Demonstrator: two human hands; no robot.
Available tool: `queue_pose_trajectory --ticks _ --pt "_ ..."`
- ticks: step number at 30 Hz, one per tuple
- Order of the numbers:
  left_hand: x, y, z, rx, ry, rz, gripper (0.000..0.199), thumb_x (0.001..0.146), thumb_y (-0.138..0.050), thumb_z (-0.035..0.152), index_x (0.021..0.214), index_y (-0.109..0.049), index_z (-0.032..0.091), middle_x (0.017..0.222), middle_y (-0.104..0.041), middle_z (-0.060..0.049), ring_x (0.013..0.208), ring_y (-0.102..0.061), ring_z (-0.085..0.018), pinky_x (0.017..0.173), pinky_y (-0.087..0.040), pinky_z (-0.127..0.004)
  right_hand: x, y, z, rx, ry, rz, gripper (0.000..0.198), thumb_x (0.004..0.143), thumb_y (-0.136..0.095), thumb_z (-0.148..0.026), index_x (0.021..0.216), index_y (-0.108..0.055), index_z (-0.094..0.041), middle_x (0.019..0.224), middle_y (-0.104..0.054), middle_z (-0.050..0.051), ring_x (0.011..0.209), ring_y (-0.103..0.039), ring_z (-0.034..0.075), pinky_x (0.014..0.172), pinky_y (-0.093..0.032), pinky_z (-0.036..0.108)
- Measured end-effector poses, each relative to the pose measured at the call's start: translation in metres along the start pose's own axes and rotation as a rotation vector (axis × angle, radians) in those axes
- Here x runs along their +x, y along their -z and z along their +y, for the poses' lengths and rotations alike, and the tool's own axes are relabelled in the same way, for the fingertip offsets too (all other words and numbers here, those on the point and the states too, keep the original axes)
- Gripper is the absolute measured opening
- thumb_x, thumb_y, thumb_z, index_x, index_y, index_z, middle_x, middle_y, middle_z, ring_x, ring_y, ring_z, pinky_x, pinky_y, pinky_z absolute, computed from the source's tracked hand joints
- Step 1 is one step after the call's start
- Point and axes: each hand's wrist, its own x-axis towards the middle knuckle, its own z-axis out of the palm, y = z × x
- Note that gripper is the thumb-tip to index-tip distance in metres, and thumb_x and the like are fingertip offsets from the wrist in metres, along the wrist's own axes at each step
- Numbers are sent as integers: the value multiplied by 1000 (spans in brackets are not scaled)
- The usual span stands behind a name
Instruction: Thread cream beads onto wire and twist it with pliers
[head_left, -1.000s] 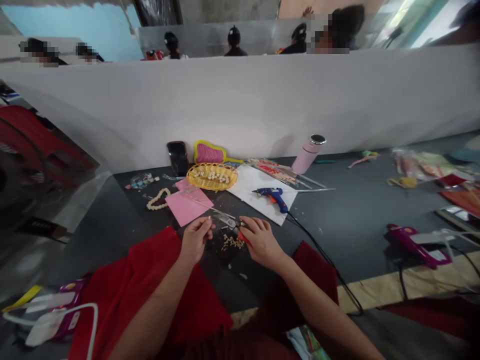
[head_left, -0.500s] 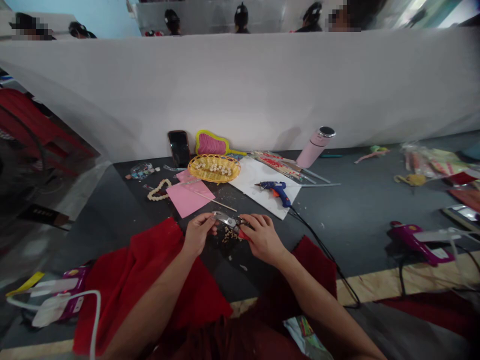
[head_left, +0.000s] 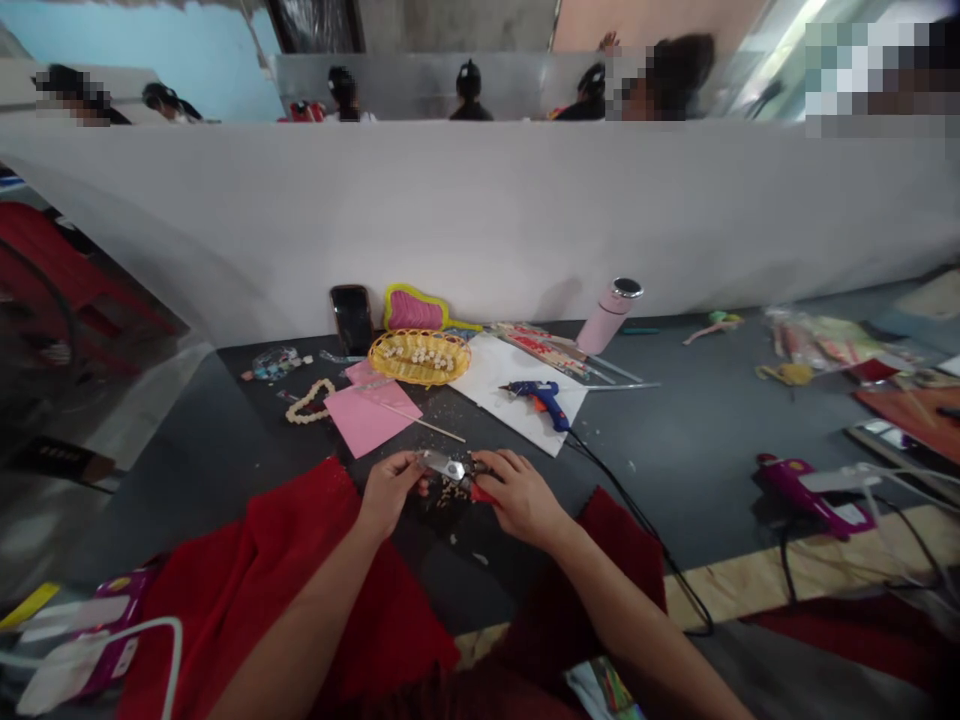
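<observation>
Reference: yellow basket (head_left: 417, 377). The cutters (head_left: 448, 467) are on the basket's near side, above the surface (head_left: 240, 435). Right grip (head_left: 520, 492): wrapped around the red handle, blades pointing toward the left grip (head_left: 389, 492). Left grip: fingertips at the blade end; whether they pinch anything cannot be told. Small beige pieces (head_left: 451, 493) lie below the cutters, also on the basket's near side.

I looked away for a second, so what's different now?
The cutter in the right hand has moved back slightly, away from the thin stick; its tip is by the left hand. The basket, glue gun and bottle stayed put.
</observation>
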Motion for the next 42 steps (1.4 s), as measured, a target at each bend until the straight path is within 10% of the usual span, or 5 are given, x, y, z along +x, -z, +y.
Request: queue_pose_trajectory --ticks 25,32,42 --pt "1 0 -16 40 -94 3 25 74 -65 38 71 -63 14 61 -61 1 49 -50 -9 50 -39 -20 -2 -15 8 42 -32 62 26 72 -53 -11 94 -61 -22 118 -54 7 99 -52 21 86 -42 34" --pt "0 6 -6 26 -89 -44 24 69 -69 37 69 -66 13 62 -63 -1 49 -50 -9 49 -40 -21 -3 -20 10 176 -48 110 53 69 -53 -13 121 -47 -15 123 -54 13 108 -50 24 91 -40 40" --pt "-4 9 -4 -151 148 -207 29 64 -74 37 63 -61 12 54 -61 -1 36 -46 -5 39 -37 -19 -4 -8 9 186 29 -45 69 69 -49 -11 136 -35 -18 134 -46 11 116 -45 23 98 -36 42"
